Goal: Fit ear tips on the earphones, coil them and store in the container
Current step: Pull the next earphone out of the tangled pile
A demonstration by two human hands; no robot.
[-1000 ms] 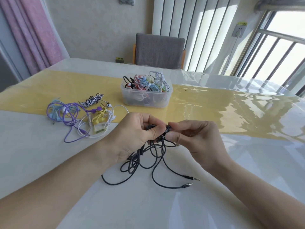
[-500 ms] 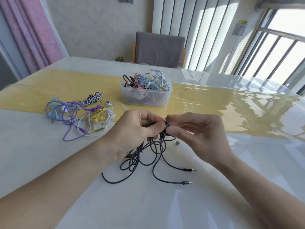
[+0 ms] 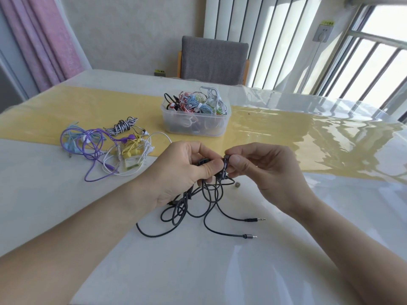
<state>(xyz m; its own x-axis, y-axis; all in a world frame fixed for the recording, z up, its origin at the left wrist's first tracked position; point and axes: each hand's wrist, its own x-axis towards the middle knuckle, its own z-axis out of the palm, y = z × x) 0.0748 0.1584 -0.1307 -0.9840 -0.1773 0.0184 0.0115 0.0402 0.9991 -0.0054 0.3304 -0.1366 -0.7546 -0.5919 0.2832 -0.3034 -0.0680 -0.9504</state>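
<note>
Dangling black earphones (image 3: 224, 170) between hands (image 3: 226, 170)

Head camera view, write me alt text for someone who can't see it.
Two hands meet over a white table: the left hand and the right hand pinch the earbud end of black earphones, whose cable trails loosely below. Behind sit a clear container full of coiled earphones and, to the left, a loose pile of coloured earphones.

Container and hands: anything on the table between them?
Head view: nothing. Only bare yellow runner lies between the container and the left hand and right hand. The loose earphone pile sits off to the left.
</note>
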